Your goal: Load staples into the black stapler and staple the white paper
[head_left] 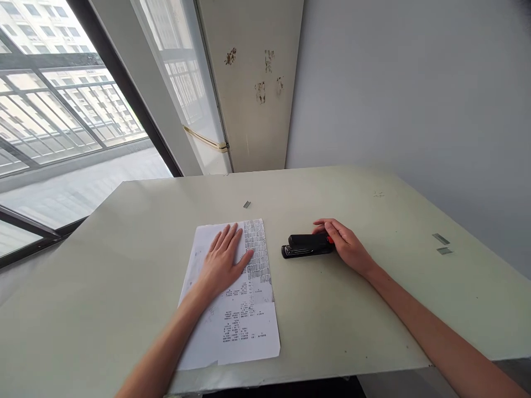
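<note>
A printed sheet of paper (244, 320) lies on the pale table (124, 265) in front of me. My left hand (224, 261) rests flat on its upper part, fingers stretched out, holding nothing. To the right of the sheet a black stapler (305, 245) with a red rear part lies on the table. My right hand (346, 246) is at the stapler's right end, fingers curled round its back.
A small strip of staples (247, 204) lies beyond the paper. Two more staple strips (442, 243) sit near the right table edge. A grey wall stands behind the table, with a window and a stained pillar at the back left.
</note>
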Demonstrator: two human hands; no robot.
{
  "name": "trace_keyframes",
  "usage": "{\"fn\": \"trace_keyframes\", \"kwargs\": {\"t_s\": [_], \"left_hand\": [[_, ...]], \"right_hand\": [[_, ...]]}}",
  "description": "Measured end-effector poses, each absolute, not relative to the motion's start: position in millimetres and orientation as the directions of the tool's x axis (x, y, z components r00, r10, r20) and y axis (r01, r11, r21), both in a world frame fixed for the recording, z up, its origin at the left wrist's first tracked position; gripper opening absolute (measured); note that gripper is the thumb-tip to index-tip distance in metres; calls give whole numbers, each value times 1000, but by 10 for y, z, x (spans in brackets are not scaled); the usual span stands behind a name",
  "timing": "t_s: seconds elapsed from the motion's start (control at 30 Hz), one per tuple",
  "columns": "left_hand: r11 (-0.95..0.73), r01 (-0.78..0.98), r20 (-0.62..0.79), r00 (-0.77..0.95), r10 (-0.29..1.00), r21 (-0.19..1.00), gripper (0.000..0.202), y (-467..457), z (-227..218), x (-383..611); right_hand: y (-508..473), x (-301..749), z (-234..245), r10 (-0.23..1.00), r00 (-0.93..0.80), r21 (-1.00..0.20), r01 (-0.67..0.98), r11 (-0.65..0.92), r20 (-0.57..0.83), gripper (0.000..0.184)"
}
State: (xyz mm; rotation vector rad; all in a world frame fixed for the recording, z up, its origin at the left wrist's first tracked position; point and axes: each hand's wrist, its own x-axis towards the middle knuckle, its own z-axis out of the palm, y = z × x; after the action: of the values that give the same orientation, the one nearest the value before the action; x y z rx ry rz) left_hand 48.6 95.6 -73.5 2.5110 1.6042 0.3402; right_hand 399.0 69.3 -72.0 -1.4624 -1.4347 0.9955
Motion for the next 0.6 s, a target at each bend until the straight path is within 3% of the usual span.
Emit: {"fn": "trace_keyframes", "kwargs": {"t_s": [0.6], "left_hand": [[-445,866,126,428,895,228,67,951,-742,471]], "right_hand": [[708,4015,-756,999,16,-929,368,24,32,47]]}}
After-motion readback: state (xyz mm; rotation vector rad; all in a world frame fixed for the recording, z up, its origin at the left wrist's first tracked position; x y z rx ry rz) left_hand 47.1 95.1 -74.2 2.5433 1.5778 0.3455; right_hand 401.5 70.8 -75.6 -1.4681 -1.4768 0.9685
